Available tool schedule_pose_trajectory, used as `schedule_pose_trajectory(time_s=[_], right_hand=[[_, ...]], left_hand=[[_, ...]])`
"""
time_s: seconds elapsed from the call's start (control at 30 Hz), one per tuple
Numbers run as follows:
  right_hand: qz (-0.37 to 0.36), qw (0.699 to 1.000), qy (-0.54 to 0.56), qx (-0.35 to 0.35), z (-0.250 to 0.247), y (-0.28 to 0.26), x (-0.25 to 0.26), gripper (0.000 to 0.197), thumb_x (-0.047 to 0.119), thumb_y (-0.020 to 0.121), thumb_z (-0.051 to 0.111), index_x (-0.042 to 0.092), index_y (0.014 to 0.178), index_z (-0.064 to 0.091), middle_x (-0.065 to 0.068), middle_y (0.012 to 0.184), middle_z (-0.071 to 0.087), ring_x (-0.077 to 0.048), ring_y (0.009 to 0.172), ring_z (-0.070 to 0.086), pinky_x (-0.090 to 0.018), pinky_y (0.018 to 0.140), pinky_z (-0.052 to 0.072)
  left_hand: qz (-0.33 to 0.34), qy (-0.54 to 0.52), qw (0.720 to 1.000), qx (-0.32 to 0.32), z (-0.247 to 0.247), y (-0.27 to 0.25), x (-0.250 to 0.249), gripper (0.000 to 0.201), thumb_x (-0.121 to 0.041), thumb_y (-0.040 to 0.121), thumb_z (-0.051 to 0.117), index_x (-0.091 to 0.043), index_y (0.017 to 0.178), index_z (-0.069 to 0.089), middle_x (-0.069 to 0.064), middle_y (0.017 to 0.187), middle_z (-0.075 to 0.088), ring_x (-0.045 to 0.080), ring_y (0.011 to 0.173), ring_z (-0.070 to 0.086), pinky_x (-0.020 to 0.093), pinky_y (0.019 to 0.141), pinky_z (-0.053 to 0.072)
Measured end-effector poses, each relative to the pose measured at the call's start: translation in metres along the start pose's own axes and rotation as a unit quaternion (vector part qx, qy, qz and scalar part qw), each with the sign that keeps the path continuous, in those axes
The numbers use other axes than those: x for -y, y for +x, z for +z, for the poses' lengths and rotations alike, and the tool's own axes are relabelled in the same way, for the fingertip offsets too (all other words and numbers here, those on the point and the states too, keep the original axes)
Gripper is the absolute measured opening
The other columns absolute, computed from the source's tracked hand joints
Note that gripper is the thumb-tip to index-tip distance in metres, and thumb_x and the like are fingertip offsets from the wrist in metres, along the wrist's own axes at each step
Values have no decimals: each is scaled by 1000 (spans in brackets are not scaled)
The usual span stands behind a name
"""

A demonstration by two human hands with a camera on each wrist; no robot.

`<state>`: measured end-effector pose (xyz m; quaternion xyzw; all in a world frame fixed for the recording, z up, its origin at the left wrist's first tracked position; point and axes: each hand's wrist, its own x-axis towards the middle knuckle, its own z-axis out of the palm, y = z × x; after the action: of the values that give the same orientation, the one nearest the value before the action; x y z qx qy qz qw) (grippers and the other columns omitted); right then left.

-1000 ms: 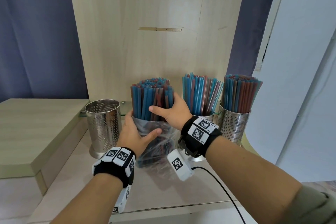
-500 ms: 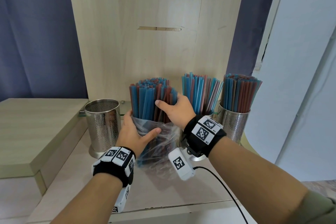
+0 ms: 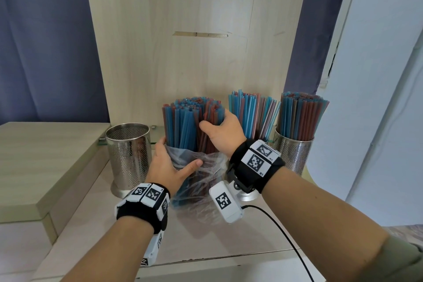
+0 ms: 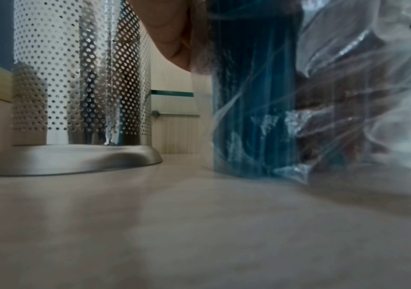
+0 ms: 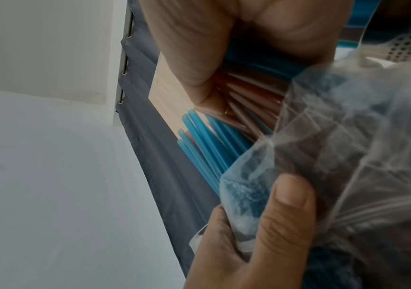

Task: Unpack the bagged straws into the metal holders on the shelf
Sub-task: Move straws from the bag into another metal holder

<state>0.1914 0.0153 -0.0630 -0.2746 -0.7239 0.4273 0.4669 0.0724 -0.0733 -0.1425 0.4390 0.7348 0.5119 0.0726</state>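
I have both hands on the bundle of straws (image 3: pixel 187 126), which stands upright on the shelf (image 3: pixel 109 192) with its lower half inside a clear plastic bag (image 3: pixel 201 181). The upper half of the blue and red straws sticks out above the crumpled mouth of the bag.

My left hand (image 3: pixel 168 166) wraps the bag low down on its left side, thumb stretched across the near face of the plastic, the other fingers curled round the far side and out of sight from the head view. In the right wrist view that thumb (image 5: pixel 283 213) presses the wrinkled film against the straws.

My right hand (image 3: pixel 223 131) grips the bare straws above the bag, on the right part of the bundle, with the thumb on the near side and the fingers curled round the far right. The red ones are mostly under this grip.

Just left of the bundle stands an empty perforated metal holder (image 3: pixel 128 155), close to my left hand but apart from it; the left wrist view shows its flared base (image 4: pixel 73 158) flat on the shelf beside the foot of the bag. To the right, behind my right wrist, is a second holder full of straws (image 3: pixel 253 114); its body is hidden by my wrist. Further right stands a third filled holder (image 3: pixel 295 155). A pale wood panel (image 3: pixel 194 30) rises behind them, with dark blue curtains (image 3: pixel 45 41) on either side.
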Motion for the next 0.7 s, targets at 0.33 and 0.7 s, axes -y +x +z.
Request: schedule_pose_trajectory(time_s=[0.33, 0.7], right_hand=[[-7, 1000, -9, -5, -2, 5, 8, 11, 7, 86, 62, 16, 87, 57, -6, 76, 65, -17, 71, 62, -29, 69, 53], [-13, 998, 37, -55, -22, 22, 38, 11, 9, 91, 59, 17, 84, 56, -4, 68, 60, -16, 65, 57, -24, 62, 49]], left_hand=[[0, 5, 1000, 3, -1, -1, -1, 120, -56, 65, 78, -12, 152, 8, 13, 156, 27, 27, 142, 30, 36, 111, 30], [2, 15, 1000, 1, -1, -1, -1, 118, -54, 67, 78, -9, 152, 10, 13, 156, 28, 27, 142, 30, 36, 112, 30]])
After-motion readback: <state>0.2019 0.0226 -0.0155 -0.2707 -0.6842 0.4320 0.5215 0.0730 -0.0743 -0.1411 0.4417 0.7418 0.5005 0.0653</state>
